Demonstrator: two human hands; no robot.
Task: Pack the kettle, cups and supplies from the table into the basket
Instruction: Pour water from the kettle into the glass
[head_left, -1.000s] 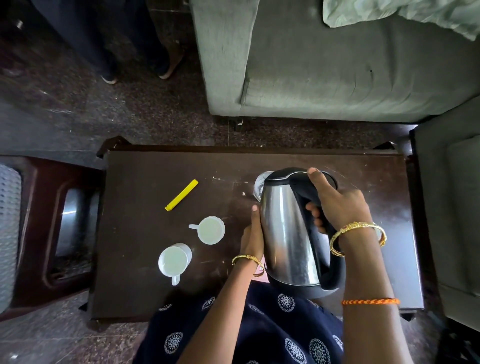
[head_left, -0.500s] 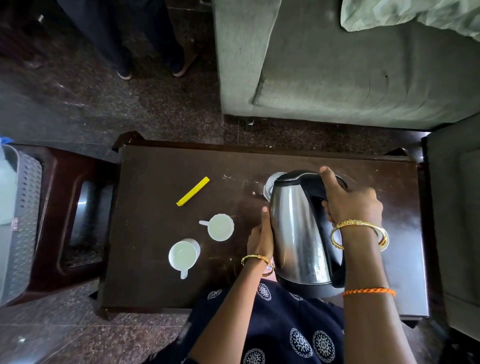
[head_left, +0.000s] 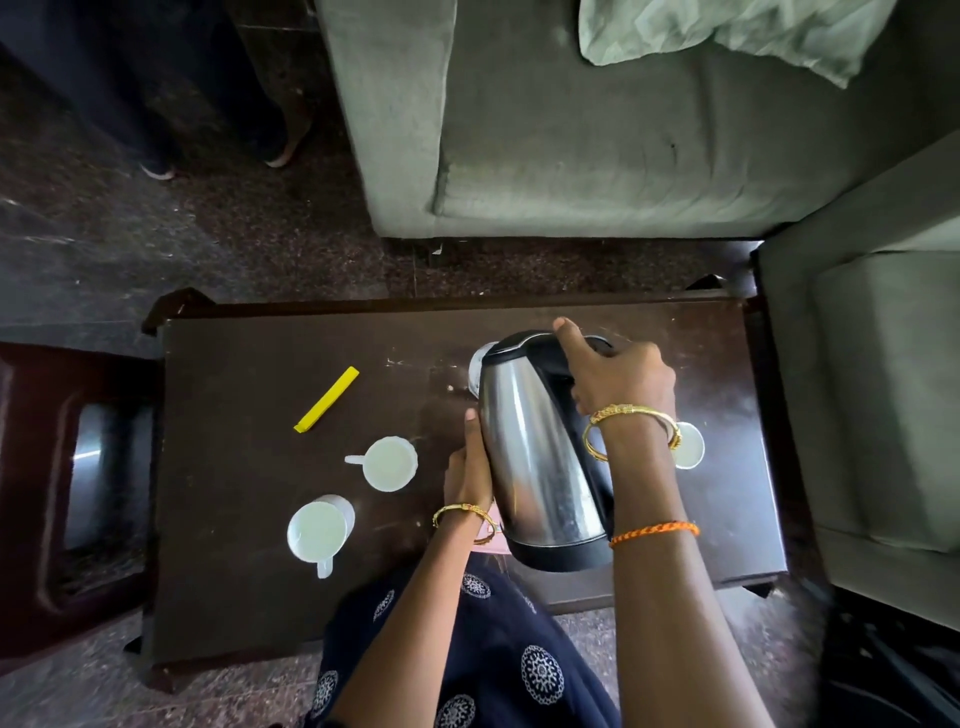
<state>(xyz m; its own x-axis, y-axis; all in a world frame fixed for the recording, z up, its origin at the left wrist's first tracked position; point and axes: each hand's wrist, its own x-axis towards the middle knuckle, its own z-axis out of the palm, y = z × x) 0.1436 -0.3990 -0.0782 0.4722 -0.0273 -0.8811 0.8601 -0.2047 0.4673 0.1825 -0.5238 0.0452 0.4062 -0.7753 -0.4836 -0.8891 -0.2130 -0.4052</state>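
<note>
A steel kettle with a black lid and handle is held above the dark wooden table. My right hand grips its handle at the top. My left hand presses flat against its left side. Two white cups stand left of the kettle, one nearer it and one closer to the front edge. A third white cup peeks out behind my right wrist. A yellow sachet lies further back on the left. The basket is out of view.
A round pale object is partly hidden behind the kettle. A grey sofa stands beyond the table and an armchair at the right. A dark wooden stool is at the left. Someone's feet stand on the floor far left.
The view has shifted, so the grey basket seen at the far left is gone from view. The kettle stays held in both hands, and a third cup now shows behind my right wrist.
</note>
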